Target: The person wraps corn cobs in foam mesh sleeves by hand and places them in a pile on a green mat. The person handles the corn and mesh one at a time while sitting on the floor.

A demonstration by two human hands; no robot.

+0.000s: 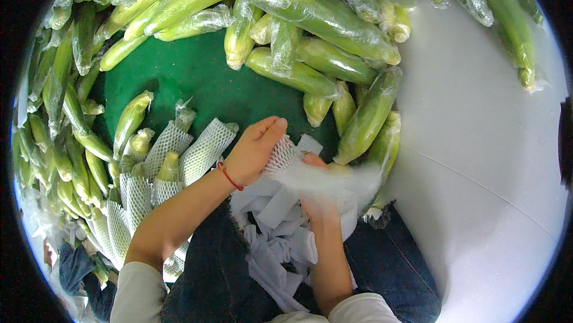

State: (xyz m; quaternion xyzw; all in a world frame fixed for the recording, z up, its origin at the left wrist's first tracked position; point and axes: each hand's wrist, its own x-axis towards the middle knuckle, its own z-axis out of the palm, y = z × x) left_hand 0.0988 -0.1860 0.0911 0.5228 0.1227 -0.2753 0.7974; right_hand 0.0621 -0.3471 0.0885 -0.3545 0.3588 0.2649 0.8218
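At frame centre our left hand (pixel 253 153) and right hand (pixel 316 195) clamp fingers on a white foam-mesh sleeve (pixel 298 171); it looks soft and light, best gripped at its open rim.

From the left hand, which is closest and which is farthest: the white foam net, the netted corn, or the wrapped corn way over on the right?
From the left hand, in the head view:
1. White foam net, touching the fingers.
2. Netted corn, just to its left on the green mat.
3. Wrapped corn, far up at the right on the white surface.

White sleeves (pixel 140 290), red wrist string (pixel 230 176), dark trousers (pixel 209 275)
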